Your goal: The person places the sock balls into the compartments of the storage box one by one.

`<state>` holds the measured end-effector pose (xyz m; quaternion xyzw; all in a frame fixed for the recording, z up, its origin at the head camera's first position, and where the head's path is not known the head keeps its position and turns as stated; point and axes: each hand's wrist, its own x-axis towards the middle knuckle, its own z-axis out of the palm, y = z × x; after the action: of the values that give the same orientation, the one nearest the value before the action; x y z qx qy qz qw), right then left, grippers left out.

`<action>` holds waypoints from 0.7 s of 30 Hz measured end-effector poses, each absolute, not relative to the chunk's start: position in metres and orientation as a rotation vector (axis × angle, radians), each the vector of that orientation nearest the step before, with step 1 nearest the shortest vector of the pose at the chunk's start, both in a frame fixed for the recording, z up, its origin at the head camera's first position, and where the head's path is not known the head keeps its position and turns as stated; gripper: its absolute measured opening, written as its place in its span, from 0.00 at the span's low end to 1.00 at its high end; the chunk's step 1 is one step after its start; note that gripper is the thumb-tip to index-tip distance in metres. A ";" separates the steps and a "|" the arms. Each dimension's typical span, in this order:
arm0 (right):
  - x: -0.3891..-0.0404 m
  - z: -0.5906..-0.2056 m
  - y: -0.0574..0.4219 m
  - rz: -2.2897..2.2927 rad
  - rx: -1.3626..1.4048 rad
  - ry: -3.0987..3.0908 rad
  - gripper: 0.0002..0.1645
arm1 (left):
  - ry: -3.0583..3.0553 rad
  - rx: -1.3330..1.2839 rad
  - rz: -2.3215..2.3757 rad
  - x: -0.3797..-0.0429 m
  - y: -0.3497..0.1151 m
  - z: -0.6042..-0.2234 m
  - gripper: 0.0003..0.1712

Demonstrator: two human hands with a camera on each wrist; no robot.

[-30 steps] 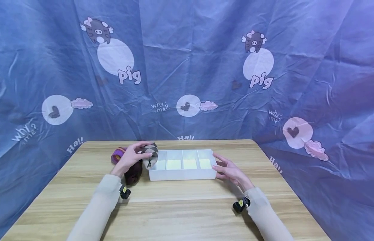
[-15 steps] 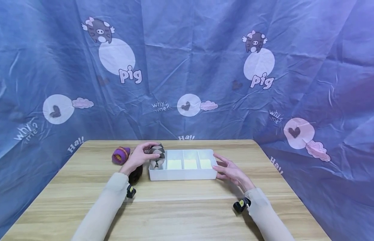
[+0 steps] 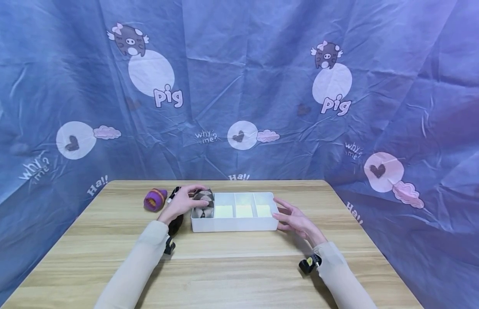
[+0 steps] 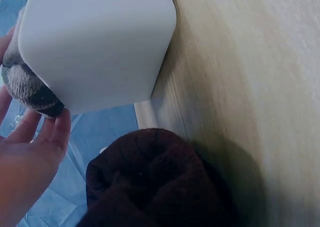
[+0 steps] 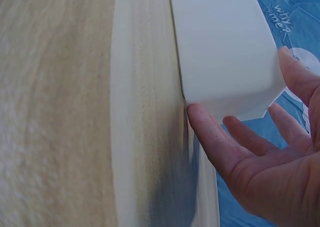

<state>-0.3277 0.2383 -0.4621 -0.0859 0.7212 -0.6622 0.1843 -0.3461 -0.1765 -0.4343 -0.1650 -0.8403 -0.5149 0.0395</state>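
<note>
My left hand (image 3: 181,204) holds a rolled-up grey and beige diamond-patterned sock (image 3: 203,198) between thumb and fingers. That sock sits in the leftmost compartment of a white divided box (image 3: 239,225), bulging above the rim. In the left wrist view, the fingertips (image 4: 61,127) are right at the box's top edge, with the sock (image 4: 31,89) under them. At the box's right end, my right hand (image 3: 299,223) touches the end wall with extended, spread fingers. The right wrist view shows one fingertip (image 5: 195,111) low on the white wall (image 5: 230,52). The other compartments hold nothing.
A purple and orange rolled sock (image 3: 155,200) lies left of my left hand. Beside the box's left end is a dark brown rolled sock (image 4: 145,182), partly hidden by my wrist. Something black and white (image 3: 174,193) shows behind that hand. A blue printed curtain (image 3: 239,86) hangs behind the wooden table (image 3: 247,274).
My left hand has moved right and down, bringing the diamond-patterned sock from the box's left edge into the leftmost compartment. The right hand and the box have stayed in place.
</note>
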 end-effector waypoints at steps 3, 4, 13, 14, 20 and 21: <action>-0.327 -0.462 0.238 -1.865 -0.235 2.043 0.45 | -2.609 -0.525 -1.535 -0.347 -0.176 -0.435 0.29; -0.327 -0.462 0.238 -1.860 -0.240 2.049 0.45 | -2.617 -0.533 -1.526 -0.347 -0.176 -0.435 0.29; -0.326 -0.461 0.237 -1.850 -0.242 2.056 0.46 | -2.660 -0.533 -1.492 -0.346 -0.177 -0.434 0.28; -0.326 -0.460 0.237 -1.852 -0.242 2.055 0.46 | -2.660 -0.537 -1.494 -0.346 -0.177 -0.434 0.28; -0.324 -0.458 0.236 -1.858 -0.236 2.042 0.45 | -2.681 -0.536 -1.528 -0.348 -0.179 -0.435 0.26; -0.324 -0.458 0.236 -1.859 -0.235 2.038 0.45 | -2.686 -0.535 -1.531 -0.347 -0.179 -0.435 0.26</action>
<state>-0.3241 0.2358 -0.4576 -0.0836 0.7233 -0.6599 0.1856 -0.3473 -0.1791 -0.4349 -0.1706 -0.8561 -0.4879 0.0017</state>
